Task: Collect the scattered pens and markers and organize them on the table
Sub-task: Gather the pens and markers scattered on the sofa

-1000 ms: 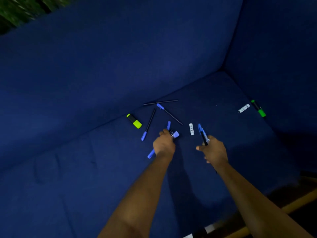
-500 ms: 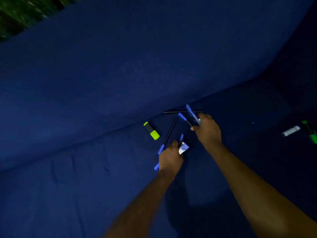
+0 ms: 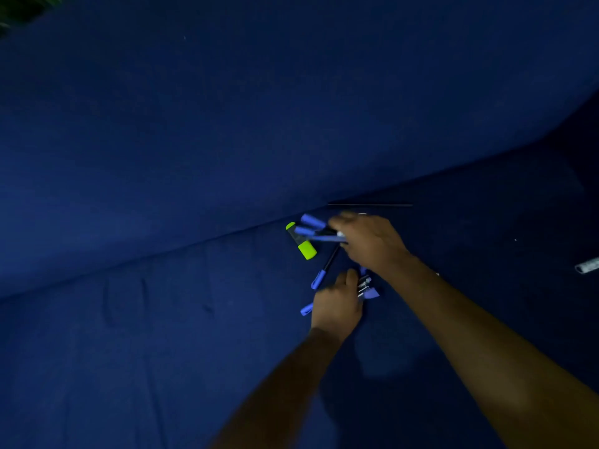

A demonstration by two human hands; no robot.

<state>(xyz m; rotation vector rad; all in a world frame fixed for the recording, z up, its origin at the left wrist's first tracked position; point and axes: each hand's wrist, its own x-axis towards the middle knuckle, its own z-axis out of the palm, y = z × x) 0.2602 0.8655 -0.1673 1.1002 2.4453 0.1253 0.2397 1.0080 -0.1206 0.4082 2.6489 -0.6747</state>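
Note:
My right hand point(image 3: 369, 243) is closed around several blue-capped pens point(image 3: 312, 226), their caps fanning out to the left over a yellow-green highlighter point(image 3: 303, 247) that lies on the blue sofa seat. My left hand point(image 3: 337, 306) sits just below, closed on a bundle of blue pens; a blue cap point(image 3: 306, 309) sticks out at its left and blue-and-metal ends point(image 3: 368, 288) at its right. A black pen with a blue cap point(image 3: 324, 268) lies loose between the two hands. A thin black pen point(image 3: 369, 205) rests along the seat crease above my right hand.
Everything lies on a dark blue sofa seat point(image 3: 162, 319) with its backrest point(image 3: 259, 108) rising behind. A white marker point(image 3: 586, 265) is at the right edge of view. The light is dim.
My right hand has moved left to just beside the highlighter and now holds more blue pens than before. My left hand keeps its bundle in place. The view has shifted left.

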